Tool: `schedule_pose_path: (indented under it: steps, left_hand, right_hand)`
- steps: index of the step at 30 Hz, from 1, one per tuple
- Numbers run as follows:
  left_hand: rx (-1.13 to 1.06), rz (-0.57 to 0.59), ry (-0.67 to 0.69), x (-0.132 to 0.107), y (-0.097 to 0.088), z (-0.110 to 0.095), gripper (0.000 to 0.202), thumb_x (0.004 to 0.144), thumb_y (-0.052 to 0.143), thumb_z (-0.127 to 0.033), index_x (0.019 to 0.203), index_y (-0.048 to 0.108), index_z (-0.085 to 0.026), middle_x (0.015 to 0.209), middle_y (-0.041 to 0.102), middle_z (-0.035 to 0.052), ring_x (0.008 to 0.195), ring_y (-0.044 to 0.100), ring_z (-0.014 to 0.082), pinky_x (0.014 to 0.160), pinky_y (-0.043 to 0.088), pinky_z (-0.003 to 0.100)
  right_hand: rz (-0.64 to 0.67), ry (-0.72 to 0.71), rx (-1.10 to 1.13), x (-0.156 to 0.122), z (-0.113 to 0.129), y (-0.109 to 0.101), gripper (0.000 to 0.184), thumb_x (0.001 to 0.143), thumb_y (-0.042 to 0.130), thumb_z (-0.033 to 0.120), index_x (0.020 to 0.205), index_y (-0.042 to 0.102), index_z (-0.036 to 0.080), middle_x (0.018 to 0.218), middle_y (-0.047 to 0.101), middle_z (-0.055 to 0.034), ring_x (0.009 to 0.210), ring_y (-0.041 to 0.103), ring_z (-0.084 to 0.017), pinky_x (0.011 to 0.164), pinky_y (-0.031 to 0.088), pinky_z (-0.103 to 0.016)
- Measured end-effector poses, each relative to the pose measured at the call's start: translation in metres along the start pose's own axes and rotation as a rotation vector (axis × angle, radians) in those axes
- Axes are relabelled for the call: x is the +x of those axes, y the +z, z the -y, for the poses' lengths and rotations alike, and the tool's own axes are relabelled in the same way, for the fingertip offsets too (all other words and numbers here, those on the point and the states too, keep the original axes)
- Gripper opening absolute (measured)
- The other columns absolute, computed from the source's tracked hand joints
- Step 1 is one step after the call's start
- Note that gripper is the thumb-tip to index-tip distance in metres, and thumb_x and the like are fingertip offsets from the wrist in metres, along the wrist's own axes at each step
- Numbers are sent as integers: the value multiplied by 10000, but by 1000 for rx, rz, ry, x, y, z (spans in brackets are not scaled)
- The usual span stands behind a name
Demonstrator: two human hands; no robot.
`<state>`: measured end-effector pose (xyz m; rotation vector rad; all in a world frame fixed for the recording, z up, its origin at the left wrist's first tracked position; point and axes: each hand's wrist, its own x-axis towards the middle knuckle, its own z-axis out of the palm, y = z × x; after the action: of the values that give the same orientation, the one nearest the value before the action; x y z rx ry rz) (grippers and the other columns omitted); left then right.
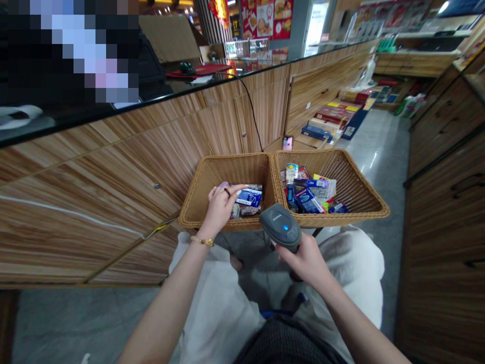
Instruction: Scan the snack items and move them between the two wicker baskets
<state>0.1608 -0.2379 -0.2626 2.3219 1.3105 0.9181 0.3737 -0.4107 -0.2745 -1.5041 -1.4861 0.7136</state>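
Note:
My left hand (222, 203) reaches into the left wicker basket (193, 202). Its index finger stretches over a blue and white box (249, 196), with the thumb beside the box. The remaining fingers are partly hidden, and I cannot tell how firmly they touch it. Around the box lie small packets (250, 211), partly covered by the hand. In my right hand (308, 259) is a dark grey barcode scanner (280, 227) with a lit blue light, held by its grip just in front of the baskets.
The right wicker basket (364, 205) holds several small packages, including a blue box (308, 201) and a can-like container (292, 173). Left stands a wood-panelled counter (151, 146); a black cable (252, 103) hangs down it. Boxes (333, 116) are stacked beyond. Wooden drawers (443, 202) line the right.

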Motion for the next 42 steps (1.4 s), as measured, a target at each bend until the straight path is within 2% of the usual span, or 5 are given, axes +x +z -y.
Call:
schedule_pose_path:
  steps: [9,14,26,33,42]
  left_hand:
    - [-167,9,-59,-1,3,6,411,944,648,-386,1337,675,-265,1279,719,76,1243,637,264,1103,474,434]
    - [-186,16,-74,-2,1,2,645,824,770,-256,1439,579,-281,1370,668,83,1230,644,255,1100,487,432]
    - [63,-41,21,-7,0,-11,529,893,765,-288,1404,633,-331,1395,694,58,1382,564,289,1214,345,535]
    - [23,-46,11,-8,2,-6,451,937,718,-322,1382,648,-322,1403,690,43,1425,526,265,1222,347,494]
    - [24,-52,-17,-8,1,-8,368,955,691,-366,1321,680,-325,1339,728,28,1377,575,267,1278,208,605]
  right_hand:
    - [-28,-2,-1,1,2,0,157,783,583,319,661,609,224,567,709,-36,596,702,-242,608,506,-295]
    - [-16,4,1,2,3,-1,136,786,585,308,691,625,219,578,714,-38,619,717,-252,604,513,-294]
    - [-13,6,20,3,1,0,153,801,601,319,700,644,212,577,714,-38,600,708,-248,585,517,-293]
    - [2,26,42,4,2,-1,167,810,612,322,697,656,207,556,703,-36,593,709,-245,574,525,-286]
    - [17,37,76,7,1,2,141,801,613,315,706,653,219,543,701,-33,589,716,-249,568,544,-287]
